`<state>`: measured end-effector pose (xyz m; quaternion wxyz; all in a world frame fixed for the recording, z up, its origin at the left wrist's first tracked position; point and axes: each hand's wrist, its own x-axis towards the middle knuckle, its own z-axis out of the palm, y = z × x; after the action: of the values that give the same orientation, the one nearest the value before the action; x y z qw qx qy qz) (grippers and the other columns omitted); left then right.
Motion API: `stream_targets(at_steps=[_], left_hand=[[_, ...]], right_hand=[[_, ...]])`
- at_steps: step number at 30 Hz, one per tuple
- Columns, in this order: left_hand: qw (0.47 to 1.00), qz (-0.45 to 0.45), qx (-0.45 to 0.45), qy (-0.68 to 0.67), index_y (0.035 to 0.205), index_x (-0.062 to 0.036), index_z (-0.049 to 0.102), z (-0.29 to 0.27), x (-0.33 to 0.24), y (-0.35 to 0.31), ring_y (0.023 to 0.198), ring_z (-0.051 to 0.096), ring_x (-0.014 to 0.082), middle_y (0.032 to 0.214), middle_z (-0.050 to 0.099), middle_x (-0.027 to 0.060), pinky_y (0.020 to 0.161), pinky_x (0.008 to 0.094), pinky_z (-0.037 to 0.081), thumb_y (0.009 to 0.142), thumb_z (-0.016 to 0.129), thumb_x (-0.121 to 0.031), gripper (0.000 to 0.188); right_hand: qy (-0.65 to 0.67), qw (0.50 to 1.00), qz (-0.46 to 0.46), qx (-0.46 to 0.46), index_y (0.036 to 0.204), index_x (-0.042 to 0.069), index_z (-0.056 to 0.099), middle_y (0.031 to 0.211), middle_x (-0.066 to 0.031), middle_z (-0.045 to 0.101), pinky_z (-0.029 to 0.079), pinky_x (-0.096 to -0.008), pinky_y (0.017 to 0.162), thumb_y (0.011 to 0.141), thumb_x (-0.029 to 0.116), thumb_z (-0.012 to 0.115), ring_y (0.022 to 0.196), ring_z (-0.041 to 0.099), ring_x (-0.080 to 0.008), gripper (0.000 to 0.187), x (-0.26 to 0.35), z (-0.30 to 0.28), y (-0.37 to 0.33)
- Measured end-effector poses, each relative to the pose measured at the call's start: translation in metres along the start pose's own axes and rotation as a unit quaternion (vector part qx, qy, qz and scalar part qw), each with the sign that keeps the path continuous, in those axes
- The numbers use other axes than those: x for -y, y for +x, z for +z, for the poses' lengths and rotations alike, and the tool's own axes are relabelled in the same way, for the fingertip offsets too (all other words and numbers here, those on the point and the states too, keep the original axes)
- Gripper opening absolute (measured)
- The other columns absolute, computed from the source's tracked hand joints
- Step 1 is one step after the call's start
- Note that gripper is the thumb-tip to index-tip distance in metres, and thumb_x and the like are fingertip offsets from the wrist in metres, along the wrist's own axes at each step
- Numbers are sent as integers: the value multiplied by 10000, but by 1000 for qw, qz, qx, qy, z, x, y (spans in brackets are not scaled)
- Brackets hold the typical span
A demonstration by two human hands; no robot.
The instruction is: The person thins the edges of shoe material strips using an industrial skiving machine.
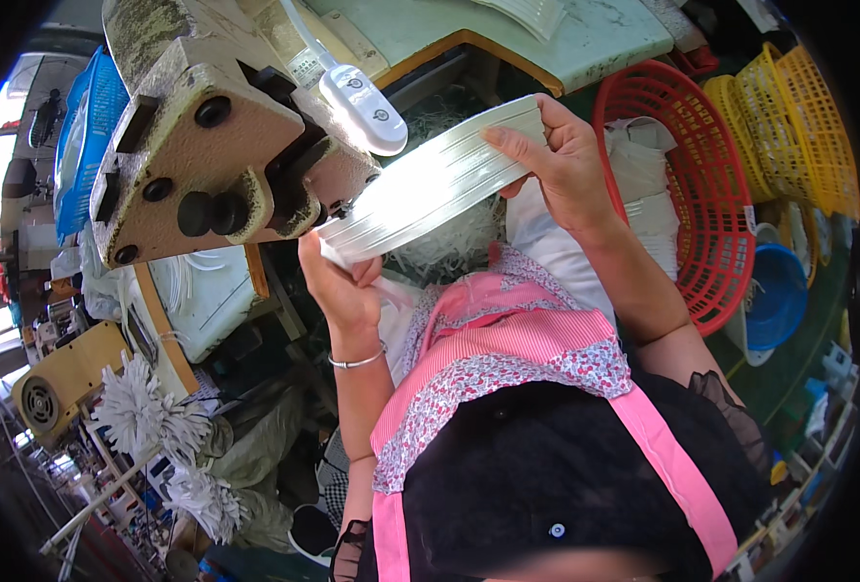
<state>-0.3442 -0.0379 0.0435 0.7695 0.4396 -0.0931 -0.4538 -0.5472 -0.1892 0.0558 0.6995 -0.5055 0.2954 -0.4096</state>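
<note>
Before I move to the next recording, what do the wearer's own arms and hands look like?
The left hand and right hand are ungloved. The left forearm carries a thin silver-coloured bracelet; the right forearm is bare. Sheer black sleeves cover part of the upper arms.

Left grip (345, 291), right grip (570, 160) hold white strips (439, 179) beside machine (216, 145).
</note>
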Motion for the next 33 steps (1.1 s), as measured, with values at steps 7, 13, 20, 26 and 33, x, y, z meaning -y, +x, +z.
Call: stream_targets(at_steps=[7,13,20,26,33], left_hand=[[951,234,-106,173,881,14,580,5,8,6,718,605,95,836,639,30,669,257,505,914,568,-93,113],[942,223,-126,218,915,8,599,-15,-7,9,760,644,143,866,644,69,708,276,534,921,555,-144,158],[938,215,-176,206,833,-24,520,-32,-25,14,717,621,137,797,594,45,642,279,514,891,565,-110,113],[930,211,-213,213,888,-1,617,-42,-44,11,729,646,180,846,649,83,684,302,529,915,606,-187,189],[909,204,-292,217,972,4,625,-105,-57,7,848,673,222,957,675,123,804,348,538,923,599,-250,260]], right_hand=[[-18,998,48,34,1115,-11,592,917,-84,710,538,-214,526,935,172,663,645,667,-98,267,10,-1,-10],[7,994,79,78,1118,-29,591,938,-111,711,553,-222,572,968,171,618,693,703,-136,252,20,9,-19],[-16,993,92,68,1058,-38,614,922,-110,713,556,-218,587,974,161,608,719,711,-133,216,8,37,-24],[43,987,113,102,1091,-64,603,917,-116,712,575,-212,607,969,121,613,719,717,-152,222,-13,65,-25],[87,971,182,126,1109,-10,644,944,-71,721,556,-245,598,988,183,615,754,709,-132,230,-36,118,-35]])
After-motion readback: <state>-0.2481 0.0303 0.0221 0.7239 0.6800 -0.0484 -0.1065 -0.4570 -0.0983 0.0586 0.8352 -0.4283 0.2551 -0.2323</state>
